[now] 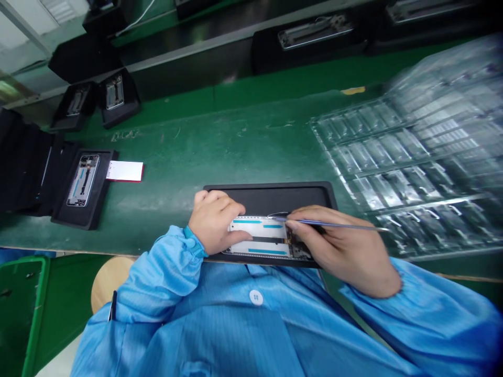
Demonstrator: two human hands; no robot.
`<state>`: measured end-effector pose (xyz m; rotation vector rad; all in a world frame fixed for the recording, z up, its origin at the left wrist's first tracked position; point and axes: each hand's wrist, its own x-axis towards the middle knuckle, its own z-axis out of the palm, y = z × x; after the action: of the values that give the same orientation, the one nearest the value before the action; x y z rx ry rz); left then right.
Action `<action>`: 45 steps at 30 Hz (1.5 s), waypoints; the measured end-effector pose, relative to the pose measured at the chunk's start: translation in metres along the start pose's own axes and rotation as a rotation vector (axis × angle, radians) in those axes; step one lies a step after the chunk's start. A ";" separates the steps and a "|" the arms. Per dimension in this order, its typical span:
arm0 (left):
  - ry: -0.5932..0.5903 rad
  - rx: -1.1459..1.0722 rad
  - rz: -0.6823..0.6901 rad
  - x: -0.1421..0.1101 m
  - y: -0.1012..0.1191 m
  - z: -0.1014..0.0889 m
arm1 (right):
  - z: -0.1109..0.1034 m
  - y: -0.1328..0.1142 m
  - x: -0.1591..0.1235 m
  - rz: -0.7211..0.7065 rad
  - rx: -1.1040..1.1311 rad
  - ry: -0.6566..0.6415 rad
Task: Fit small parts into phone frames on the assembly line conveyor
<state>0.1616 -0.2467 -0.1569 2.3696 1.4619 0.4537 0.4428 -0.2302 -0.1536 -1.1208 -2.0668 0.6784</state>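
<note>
A phone frame (261, 238) with teal strips lies in a black tray (271, 196) at the near edge of the green bench. My left hand (214, 220) is curled over the frame's left end, holding it down. My right hand (346, 251) pinches a pair of thin metal tweezers (338, 225), whose tip points left onto the frame's upper right part. Both arms wear blue sleeves.
Clear plastic blister trays (416, 157) with small parts lie at the right. Another black tray with a phone frame (83, 180) and a white card (124, 171) sit at the left. More black trays (116, 97) stand further back. A green bin (19, 309) is at lower left.
</note>
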 end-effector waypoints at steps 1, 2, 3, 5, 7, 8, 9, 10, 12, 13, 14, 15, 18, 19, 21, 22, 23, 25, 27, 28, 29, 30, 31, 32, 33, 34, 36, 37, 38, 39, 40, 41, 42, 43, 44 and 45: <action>0.001 -0.001 0.001 0.000 0.000 0.000 | 0.000 0.000 0.000 -0.001 0.007 0.004; 0.003 -0.003 0.003 0.000 0.000 0.000 | 0.000 0.000 0.000 -0.010 0.016 0.004; 0.004 -0.004 0.006 0.000 -0.001 0.001 | 0.001 0.001 0.001 -0.025 0.025 0.001; 0.009 -0.005 0.013 0.000 0.000 0.001 | 0.001 0.001 0.002 -0.065 0.039 -0.011; 0.009 -0.007 0.019 0.000 0.000 0.001 | 0.002 0.001 0.003 -0.091 0.039 -0.024; 0.007 -0.010 0.021 0.000 0.000 0.000 | 0.002 0.001 0.004 -0.094 0.034 -0.028; 0.004 -0.014 0.024 0.000 0.000 0.000 | 0.002 0.001 0.004 -0.097 0.026 -0.032; 0.000 -0.020 0.028 0.000 0.000 0.000 | 0.003 0.000 0.004 -0.100 0.018 -0.032; -0.005 -0.034 0.040 0.000 -0.001 0.000 | 0.005 -0.002 0.004 -0.116 -0.002 -0.022; -0.005 -0.039 0.046 0.000 -0.002 0.000 | 0.006 -0.003 0.004 -0.130 -0.016 -0.013; -0.003 -0.044 0.053 0.000 -0.002 0.000 | 0.008 -0.004 0.003 -0.146 -0.032 -0.002; 0.003 -0.050 0.062 0.000 -0.003 0.000 | 0.009 -0.005 0.003 -0.163 -0.049 0.010; 0.041 -0.061 0.094 0.000 -0.005 0.000 | 0.012 -0.008 0.003 -0.172 -0.068 0.025; 0.053 -0.063 0.101 0.000 -0.005 0.000 | 0.012 -0.008 0.003 -0.154 -0.055 0.027; 0.069 -0.061 0.106 0.000 -0.005 0.001 | 0.010 -0.007 0.002 -0.104 -0.022 0.046; 0.071 -0.059 0.104 0.000 -0.005 0.001 | 0.009 -0.006 0.001 -0.085 -0.013 0.061; 0.070 -0.057 0.102 0.000 -0.004 0.001 | 0.008 -0.005 0.000 -0.074 -0.013 0.081; 0.066 -0.052 0.096 -0.001 -0.003 0.002 | 0.007 -0.002 -0.001 -0.070 -0.031 0.109; 0.064 -0.049 0.091 -0.001 -0.003 0.002 | 0.007 -0.002 -0.002 -0.077 -0.039 0.111; 0.064 -0.047 0.089 -0.001 -0.003 0.002 | 0.007 -0.002 -0.002 -0.082 -0.039 0.105; 0.063 -0.044 0.087 0.000 -0.003 0.002 | 0.008 -0.002 -0.003 -0.090 -0.040 0.099; 0.059 -0.041 0.083 0.000 -0.004 0.002 | 0.009 -0.003 -0.003 -0.104 -0.044 0.094; 0.053 -0.037 0.077 0.000 -0.004 0.002 | 0.010 -0.004 -0.003 -0.125 -0.052 0.094; 0.043 -0.033 0.073 0.000 -0.004 0.003 | 0.011 -0.005 -0.003 -0.149 -0.066 0.095; 0.034 -0.030 0.070 0.001 -0.005 0.003 | 0.011 -0.005 -0.003 -0.178 -0.081 0.097; 0.028 -0.027 0.069 0.001 -0.005 0.003 | 0.012 -0.005 -0.004 -0.212 -0.097 0.096; 0.024 -0.026 0.074 0.001 -0.005 0.003 | 0.013 -0.005 -0.006 -0.276 -0.127 0.076; 0.023 -0.027 0.076 0.001 -0.005 0.003 | 0.014 -0.005 -0.008 -0.303 -0.144 0.062; 0.020 -0.028 0.076 0.001 -0.004 0.003 | 0.014 -0.005 -0.009 -0.327 -0.163 0.047; 0.014 -0.028 0.073 0.001 -0.004 0.003 | 0.014 -0.004 -0.010 -0.346 -0.181 0.033; 0.006 -0.029 0.068 0.001 -0.003 0.003 | 0.014 -0.004 -0.010 -0.358 -0.198 0.020; 0.000 -0.030 0.063 0.001 -0.003 0.003 | 0.014 -0.004 -0.011 -0.364 -0.209 0.014; -0.004 -0.032 0.059 0.002 -0.003 0.003 | 0.014 -0.005 -0.011 -0.361 -0.208 0.015; -0.006 -0.034 0.057 0.002 -0.003 0.003 | 0.014 -0.005 -0.011 -0.347 -0.195 0.024; -0.007 -0.036 0.056 0.002 -0.003 0.003 | 0.014 -0.006 -0.010 -0.322 -0.176 0.041; -0.006 -0.039 0.055 0.002 -0.003 0.003 | 0.014 -0.007 -0.009 -0.292 -0.153 0.062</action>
<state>0.1610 -0.2440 -0.1613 2.3840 1.3753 0.4831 0.4323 -0.2435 -0.1606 -0.8827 -2.1991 0.3443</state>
